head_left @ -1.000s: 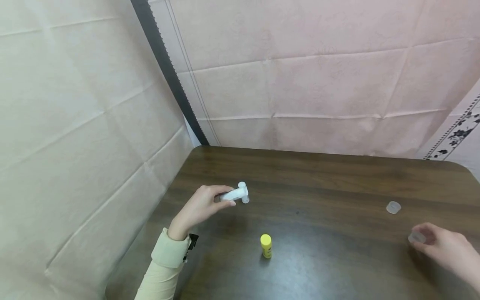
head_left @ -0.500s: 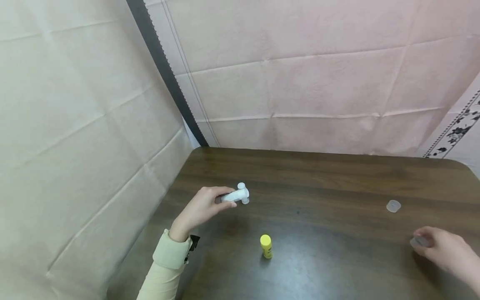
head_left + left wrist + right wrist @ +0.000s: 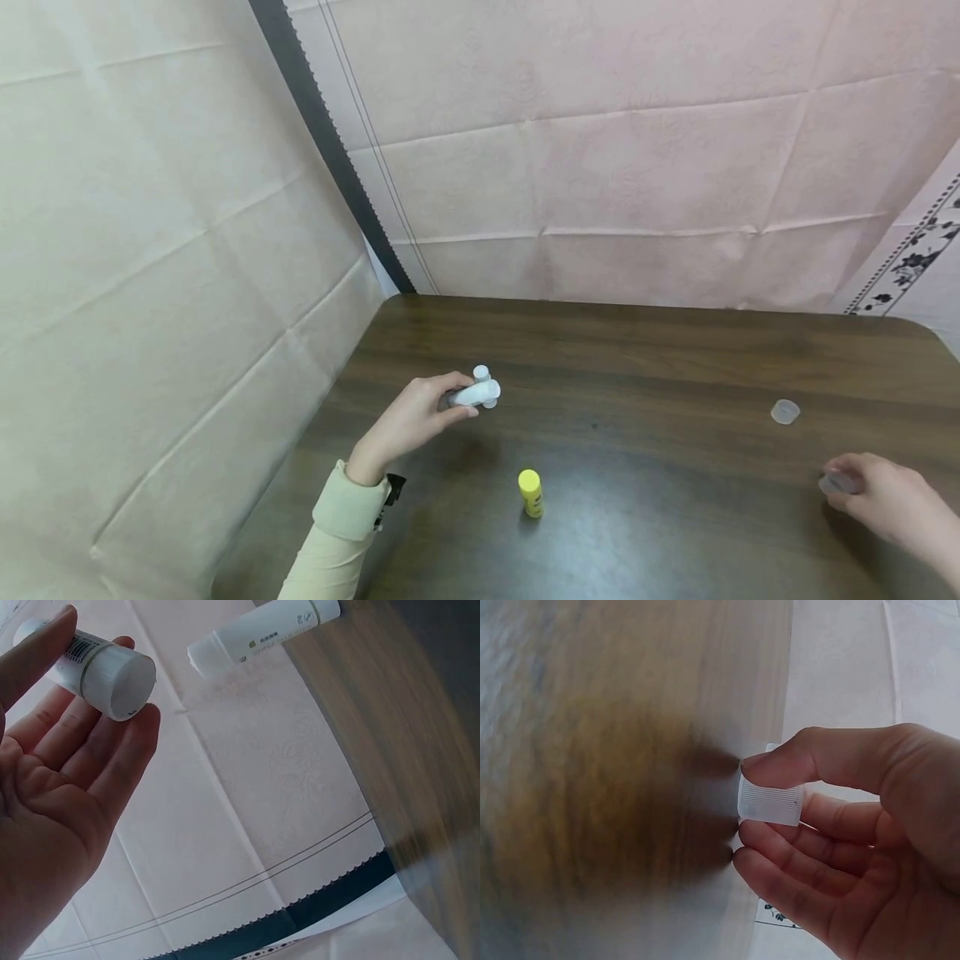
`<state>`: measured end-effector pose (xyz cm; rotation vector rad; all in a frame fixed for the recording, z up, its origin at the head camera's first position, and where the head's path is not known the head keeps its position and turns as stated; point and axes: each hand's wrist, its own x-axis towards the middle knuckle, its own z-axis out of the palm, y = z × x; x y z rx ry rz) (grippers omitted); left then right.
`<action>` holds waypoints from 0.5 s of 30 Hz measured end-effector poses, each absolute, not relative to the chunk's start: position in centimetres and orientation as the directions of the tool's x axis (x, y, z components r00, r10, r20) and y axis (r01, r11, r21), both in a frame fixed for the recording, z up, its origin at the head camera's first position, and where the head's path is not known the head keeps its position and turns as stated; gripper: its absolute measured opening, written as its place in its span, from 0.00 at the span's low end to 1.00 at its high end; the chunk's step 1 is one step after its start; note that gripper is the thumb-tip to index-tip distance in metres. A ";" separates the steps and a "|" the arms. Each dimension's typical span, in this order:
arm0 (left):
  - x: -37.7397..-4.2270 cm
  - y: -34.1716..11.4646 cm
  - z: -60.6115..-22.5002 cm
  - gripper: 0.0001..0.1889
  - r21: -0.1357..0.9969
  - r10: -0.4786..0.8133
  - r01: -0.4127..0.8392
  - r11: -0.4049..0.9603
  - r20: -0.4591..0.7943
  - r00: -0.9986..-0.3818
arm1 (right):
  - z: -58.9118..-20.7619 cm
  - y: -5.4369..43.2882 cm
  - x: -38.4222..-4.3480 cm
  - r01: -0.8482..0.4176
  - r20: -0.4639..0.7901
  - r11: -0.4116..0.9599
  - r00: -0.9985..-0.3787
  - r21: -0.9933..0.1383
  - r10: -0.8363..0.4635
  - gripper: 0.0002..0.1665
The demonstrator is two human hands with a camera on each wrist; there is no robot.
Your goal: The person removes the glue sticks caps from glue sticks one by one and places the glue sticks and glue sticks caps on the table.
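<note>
In the head view my left hand [image 3: 412, 417] grips a white glue stick [image 3: 476, 393], its round end pointing to the right. The left wrist view shows a barcode on this glue stick [image 3: 82, 664], held between thumb and fingers. Just behind it a second white glue stick [image 3: 481, 372] stands on the table, mostly hidden in the head view; printed text shows on this stick [image 3: 262, 634] from the left wrist. At far right my right hand [image 3: 888, 496] pinches a clear ribbed cap [image 3: 771, 801] close to the tabletop, fingertips at the surface.
A yellow glue stick [image 3: 531, 493] stands upright on the brown wooden table [image 3: 637, 400], right of and nearer than the left hand. Another clear cap [image 3: 785, 412] lies beyond the right hand. Pale cloth [image 3: 600, 167] hangs behind the table and along its left side.
The glue stick in my left hand has turned slightly, so its round end faces more toward the head camera. My right hand has tilted its cap and sunk a little.
</note>
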<state>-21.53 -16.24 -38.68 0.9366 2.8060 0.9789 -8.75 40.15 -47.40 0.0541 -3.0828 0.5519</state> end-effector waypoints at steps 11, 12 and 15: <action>-21.9 -14.7 -39.8 0.18 0.585 0.530 0.616 0.527 0.341 -0.776 | -47.4 40.2 -8.5 -0.017 -0.029 0.930 -0.999 -0.368 -0.030 0.19; -22.0 -14.6 -39.9 0.19 0.583 0.529 0.630 0.512 0.364 -0.767 | -47.4 40.2 -8.6 -0.017 -0.027 0.930 -0.999 -0.367 -0.029 0.19; -22.1 -14.2 -40.0 0.19 0.579 0.518 0.646 0.498 0.399 -0.757 | -47.3 40.2 -8.6 -0.014 -0.020 0.931 -1.000 -0.364 -0.023 0.18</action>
